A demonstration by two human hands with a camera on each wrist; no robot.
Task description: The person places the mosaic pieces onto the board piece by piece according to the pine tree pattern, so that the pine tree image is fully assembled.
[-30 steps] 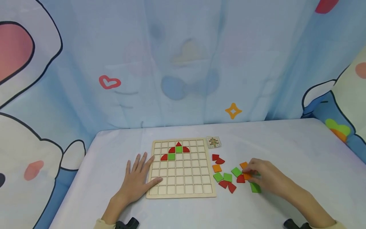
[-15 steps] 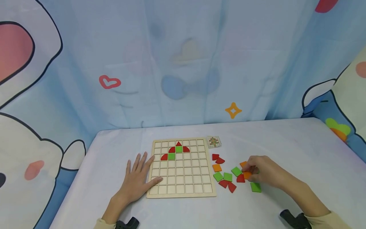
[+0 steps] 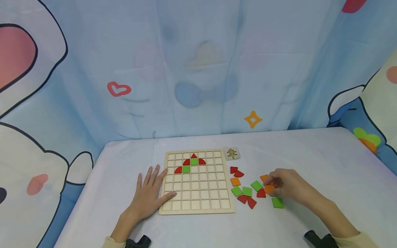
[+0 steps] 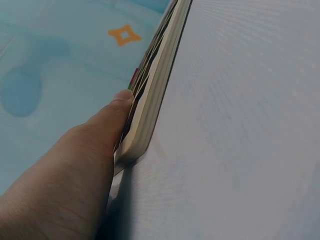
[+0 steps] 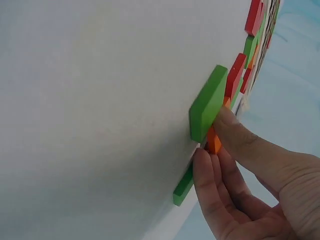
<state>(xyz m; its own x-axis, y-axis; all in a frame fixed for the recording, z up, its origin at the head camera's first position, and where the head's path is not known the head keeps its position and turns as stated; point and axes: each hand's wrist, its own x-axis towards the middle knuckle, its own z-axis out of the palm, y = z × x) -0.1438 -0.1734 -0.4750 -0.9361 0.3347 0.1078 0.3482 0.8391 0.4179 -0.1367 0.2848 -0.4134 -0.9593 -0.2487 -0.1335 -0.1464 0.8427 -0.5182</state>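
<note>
My left hand lies with spread, straight fingers on the left edge of a wooden grid board; in the left wrist view its thumb rests along the board's side. Red and green tiles fill a few cells near the top, among them a green square and a red triangle. To the right of the board, my right hand pinches an orange square tile between thumb and fingers. Close by are a green tile and another green tile in the right wrist view.
Several loose tiles lie between board and right hand, including an orange square, a green square and a red quarter-round. A small pattern card sits at the board's top right corner. A printed curtain hangs behind the table.
The right hand has shifted slightly up and right, with the orange tile moving a little in its fingers. The left hand and board have stayed still.
</note>
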